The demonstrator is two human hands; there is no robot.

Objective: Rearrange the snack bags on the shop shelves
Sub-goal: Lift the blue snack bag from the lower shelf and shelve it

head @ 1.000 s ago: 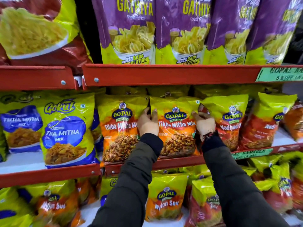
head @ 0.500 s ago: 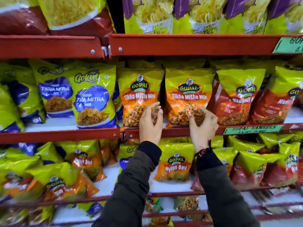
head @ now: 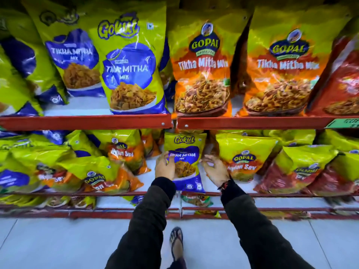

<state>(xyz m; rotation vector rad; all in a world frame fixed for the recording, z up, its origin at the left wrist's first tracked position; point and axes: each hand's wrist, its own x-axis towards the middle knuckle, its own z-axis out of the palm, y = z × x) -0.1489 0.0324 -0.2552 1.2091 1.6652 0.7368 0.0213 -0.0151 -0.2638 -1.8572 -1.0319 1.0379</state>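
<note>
Red metal shelving filled the view above a pale tiled floor point(head: 58, 241), with the upper shelf point(head: 85, 122) carrying large bags whose tops were cut off by the frame. Two big Gokul Tikha Mitha bags point(head: 128, 65) stood near that shelf's left half, and two orange Gopal Tikha Mitha Mix bags point(head: 202, 70) stood to their right; a red bag at the right edge was only partly in view. On the lower shelf point(head: 272, 194), a small Gokul Tikha Mitha bag point(head: 185, 162) stood upright at the front edge near the middle, its long axis vertical, printed face toward the camera and logo at the top. The left hand point(head: 165, 167) lay curled against the bag's left edge, fingers wrapped onto its face. The right hand point(head: 215, 169) sat at the bag's right edge with fingers bent and loosely spread; whether they actually pinched the bag could not be told. Gopal Nylon Sev bags point(head: 244, 158) stood just beside it on the right, their lettering blurred, and slumped bags to the left overlapped each other. Dark sleeves hid part of the lowest shelves, and a sandalled foot point(head: 176, 243) showed on the floor.
</note>
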